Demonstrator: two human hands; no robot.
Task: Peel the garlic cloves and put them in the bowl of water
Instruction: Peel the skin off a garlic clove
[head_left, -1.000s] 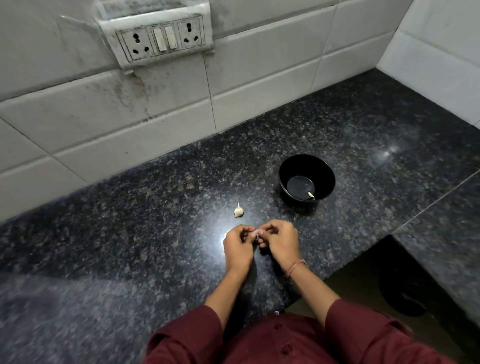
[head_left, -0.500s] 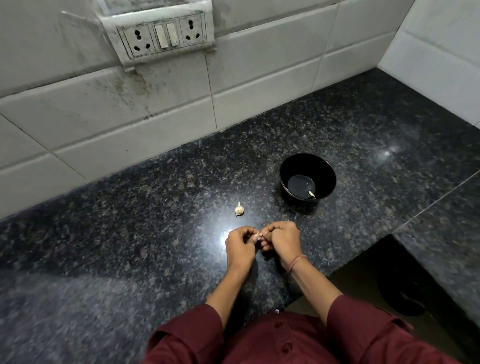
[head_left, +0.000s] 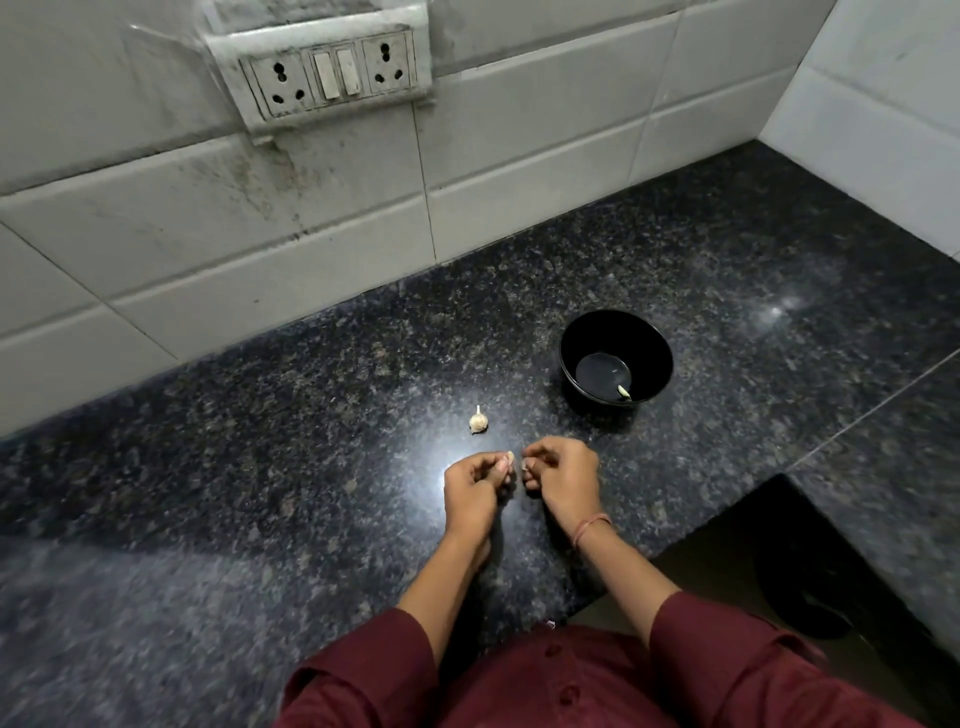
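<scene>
Garlic clove (head_left: 510, 457), pale, pinched by left hand (head_left: 475, 488); right hand (head_left: 563, 480) curled, contents unclear.

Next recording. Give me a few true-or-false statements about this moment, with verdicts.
1. The left hand pinches a garlic clove at its fingertips. True.
2. The garlic bulb lies inside the black bowl. False: it lies on the counter, left of the bowl.
3. A second clove already sits in the bowl's water. True.
4. The bowl stands to the left of both hands. False: it stands beyond the right hand, toward the wall.
</scene>
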